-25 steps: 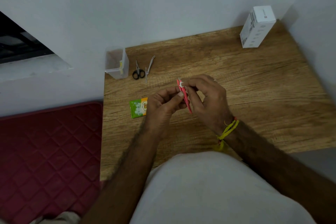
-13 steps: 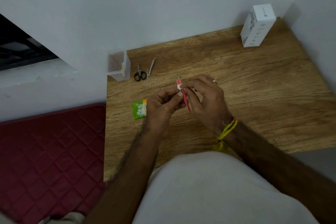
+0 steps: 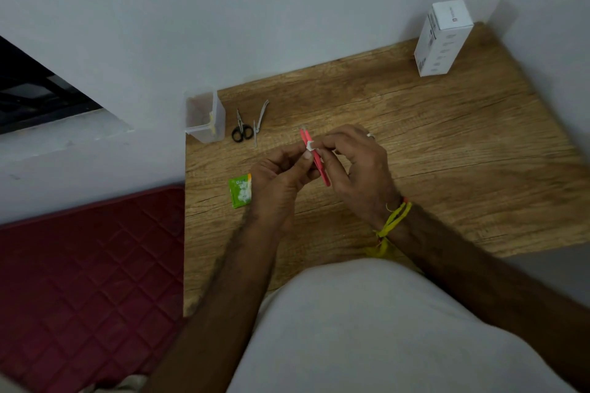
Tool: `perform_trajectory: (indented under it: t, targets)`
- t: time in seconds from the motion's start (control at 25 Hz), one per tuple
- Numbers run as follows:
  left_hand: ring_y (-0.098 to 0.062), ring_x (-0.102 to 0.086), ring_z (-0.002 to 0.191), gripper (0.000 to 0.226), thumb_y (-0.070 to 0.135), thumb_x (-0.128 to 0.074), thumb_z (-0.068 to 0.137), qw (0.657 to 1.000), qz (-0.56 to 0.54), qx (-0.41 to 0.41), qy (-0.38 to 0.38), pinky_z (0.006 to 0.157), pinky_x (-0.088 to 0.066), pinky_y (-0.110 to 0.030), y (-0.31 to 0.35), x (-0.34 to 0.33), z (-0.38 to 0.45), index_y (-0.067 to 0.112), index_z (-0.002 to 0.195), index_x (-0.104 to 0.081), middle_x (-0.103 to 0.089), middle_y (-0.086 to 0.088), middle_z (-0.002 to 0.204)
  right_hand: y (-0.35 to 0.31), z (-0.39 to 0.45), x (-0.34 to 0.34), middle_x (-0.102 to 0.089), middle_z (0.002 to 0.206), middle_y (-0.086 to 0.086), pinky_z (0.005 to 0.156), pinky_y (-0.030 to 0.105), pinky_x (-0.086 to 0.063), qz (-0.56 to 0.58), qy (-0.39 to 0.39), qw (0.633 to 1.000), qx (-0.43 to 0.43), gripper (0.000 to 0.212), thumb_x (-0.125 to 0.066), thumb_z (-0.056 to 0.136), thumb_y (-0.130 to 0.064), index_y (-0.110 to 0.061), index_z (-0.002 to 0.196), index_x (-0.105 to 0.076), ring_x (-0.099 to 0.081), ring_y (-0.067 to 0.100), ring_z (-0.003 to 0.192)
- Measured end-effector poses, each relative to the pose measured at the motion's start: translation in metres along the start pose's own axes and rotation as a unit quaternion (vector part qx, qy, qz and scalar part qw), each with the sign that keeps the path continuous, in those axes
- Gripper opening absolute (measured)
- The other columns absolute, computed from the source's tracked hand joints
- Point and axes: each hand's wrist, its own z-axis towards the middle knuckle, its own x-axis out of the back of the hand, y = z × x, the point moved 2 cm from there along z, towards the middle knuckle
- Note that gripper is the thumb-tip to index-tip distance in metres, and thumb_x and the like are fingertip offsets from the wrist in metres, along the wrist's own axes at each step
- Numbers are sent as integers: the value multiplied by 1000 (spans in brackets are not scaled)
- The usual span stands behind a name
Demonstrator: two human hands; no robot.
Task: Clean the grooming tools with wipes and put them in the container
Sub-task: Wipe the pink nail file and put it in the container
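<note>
Red tweezers [image 3: 321, 169] stand tilted above the middle of the wooden table [image 3: 447, 143], tips pointing away from me. My left hand [image 3: 277, 175] pinches them near the middle. My right hand [image 3: 357, 169] pinches a small white wipe [image 3: 309, 145] against their upper part. A clear plastic container [image 3: 204, 118] stands at the table's back left corner. Beside it lie small black-handled scissors [image 3: 241, 129] and a silver nail clipper [image 3: 260, 120]. A green wipe sachet [image 3: 240, 191] lies left of my left hand.
A white carton box [image 3: 442, 38] stands at the back right corner against the wall. A dark red quilted mat [image 3: 89, 281] covers the floor left of the table. My lap in white cloth [image 3: 367, 329] is at the near edge.
The white wipe has slid a little up the tweezers toward their tips. Both hands stay at the same spot over the table; the view has shifted slightly.
</note>
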Motion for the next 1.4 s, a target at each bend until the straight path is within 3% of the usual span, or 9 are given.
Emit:
perform_trajectory:
  t: [0.36, 0.56, 0.92, 1.12, 1.4]
  targets:
    - [-14, -71, 79, 23, -9, -58, 89, 999, -37, 11, 6, 72, -59, -27, 5, -3, -10, 7, 92, -75, -75, -5, 85, -2, -8, 2, -71, 98, 8, 83, 45, -49, 16, -9, 1000, 19, 12, -69, 89, 0, -2, 99, -75, -65, 28, 92]
    - [-14, -72, 76, 18, -14, -55, 90, 996, -69, 38, 40, 67, -59, -26, 6, -1, -8, -2, 98, -65, -75, -5, 82, -8, -8, 3, -70, 96, 6, 82, 39, -48, -4, -18, 999, 39, 14, -70, 89, -1, -5, 101, -75, -63, 26, 89]
    - [-15, -72, 76, 14, -12, -60, 89, 992, -88, 52, 72, 65, -58, -25, 13, 2, 2, -3, 96, -67, -74, -7, 83, -6, -4, 3, -70, 95, 4, 82, 44, -48, -1, -30, 1000, 8, 11, -69, 89, -3, -7, 98, -75, -63, 26, 90]
    - [-16, -71, 79, 17, -11, -59, 90, 993, -83, 50, 73, 67, -58, -26, 14, 5, 8, -7, 105, -64, -73, -8, 89, -6, -3, 0, -70, 94, 4, 82, 43, -48, -15, -36, 999, 20, 12, -70, 89, 0, -6, 99, -75, -63, 26, 89]
    - [-15, -71, 78, 19, -10, -60, 90, 992, -70, 54, 86, 66, -59, -26, 16, 9, 13, -9, 109, -64, -73, -8, 88, -3, -4, -5, -70, 95, 4, 86, 32, -47, -29, -32, 999, 19, 14, -72, 87, 2, -5, 98, -76, -62, 20, 91]
